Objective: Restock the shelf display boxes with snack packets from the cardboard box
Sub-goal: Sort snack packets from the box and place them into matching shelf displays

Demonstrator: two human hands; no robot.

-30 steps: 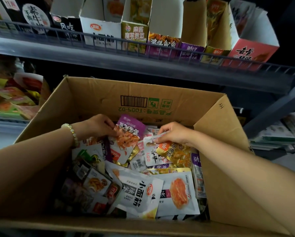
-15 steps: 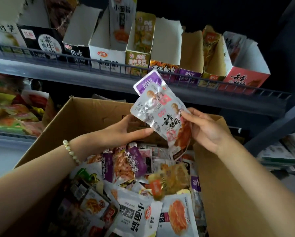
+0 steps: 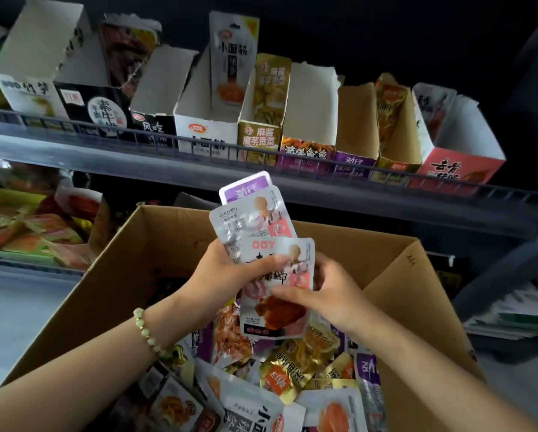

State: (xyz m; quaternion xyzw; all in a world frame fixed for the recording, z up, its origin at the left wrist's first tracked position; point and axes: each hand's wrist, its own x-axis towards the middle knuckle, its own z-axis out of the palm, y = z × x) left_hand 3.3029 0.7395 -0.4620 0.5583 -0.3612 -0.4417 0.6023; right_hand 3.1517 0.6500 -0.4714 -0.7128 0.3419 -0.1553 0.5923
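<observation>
An open cardboard box (image 3: 168, 238) in front of me holds many loose snack packets (image 3: 295, 366). Above it my left hand (image 3: 230, 269), with a bead bracelet on the wrist, grips a small fan of white and purple snack packets (image 3: 252, 219). My right hand (image 3: 326, 294) pinches the frontmost white packet (image 3: 277, 319) of that fan from the right side. On the shelf above stands a row of torn-open display boxes (image 3: 258, 138). A red and white display box (image 3: 457, 169) sits at the row's right end.
A wire rail (image 3: 199, 148) runs along the front of the grey shelf. A lower shelf at the left carries a tray of colourful packets (image 3: 27, 232). Stacked paper goods (image 3: 517, 316) lie at the right, behind a slanted grey shelf post (image 3: 510, 266).
Both hands came up out of the box with packets. The packets have been gathered into my left hand's grip, and my view has tilted up toward the shelf.
</observation>
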